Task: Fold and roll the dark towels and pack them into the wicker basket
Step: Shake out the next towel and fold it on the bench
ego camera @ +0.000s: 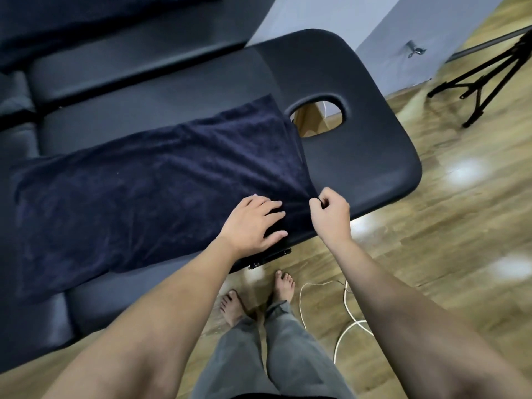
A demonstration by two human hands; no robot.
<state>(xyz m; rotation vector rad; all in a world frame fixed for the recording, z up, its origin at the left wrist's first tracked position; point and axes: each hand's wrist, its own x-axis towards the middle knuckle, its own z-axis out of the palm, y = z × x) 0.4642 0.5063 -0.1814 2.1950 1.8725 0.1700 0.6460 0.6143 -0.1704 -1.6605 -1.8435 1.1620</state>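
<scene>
A dark navy towel (149,191) lies spread flat along the black massage table (359,116), folded into a long strip. My left hand (253,223) rests palm down on the towel's near right part, fingers spread. My right hand (331,211) pinches the towel's near right corner between thumb and fingers at the table's front edge. No wicker basket is in view.
The table has an oval face hole (319,113) just beyond the towel's right end. A white cable (345,326) loops on the wooden floor by my bare feet (256,295). A black tripod (489,79) stands at the far right. Another dark padded surface (86,21) lies behind.
</scene>
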